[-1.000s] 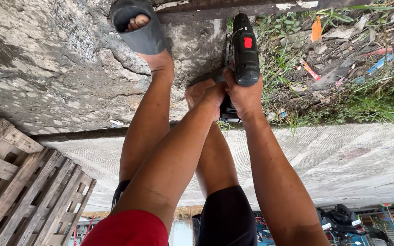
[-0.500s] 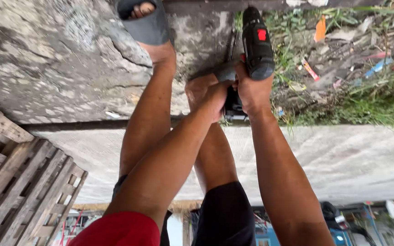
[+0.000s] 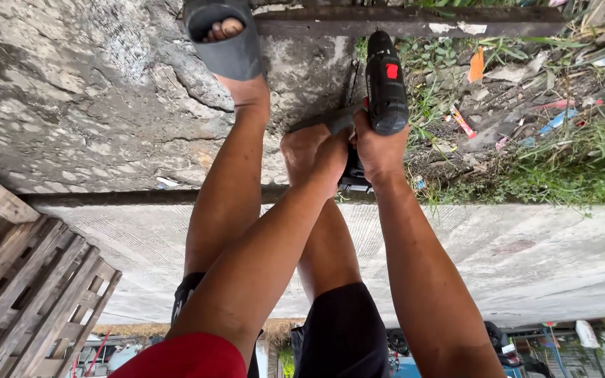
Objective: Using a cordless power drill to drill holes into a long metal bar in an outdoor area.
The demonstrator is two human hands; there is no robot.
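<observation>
Head view is looking down past the person's own legs, and the picture seems turned over, with ground at the top. At the far left a wooden pallet (image 3: 22,280) is lying, and its slats are reaching the left and bottom edges of the frame. Above it cracked concrete (image 3: 71,91) is spreading wide, with a lot of bare room. A foot in a grey slipper (image 3: 224,35) is pressing near the top edge, just beside a dark metal bar (image 3: 414,22) that is running along the top toward the right.

Near the middle, the left hand (image 3: 313,155) is closing around a dark flat piece (image 3: 323,120), which is sticking out to the left from under the drill. I cannot tell exactly what this piece is. Touching this hand, the right hand (image 3: 379,150) is gripping the handle of a black drill (image 3: 385,80) with a red switch. The drill is pointing up toward the bar, and its tip is close to the bar's lower edge.

To the right, grass and litter (image 3: 526,119) are filling the ground, well apart from the hands. Below, a pale concrete strip (image 3: 526,259) is crossing the whole frame.
</observation>
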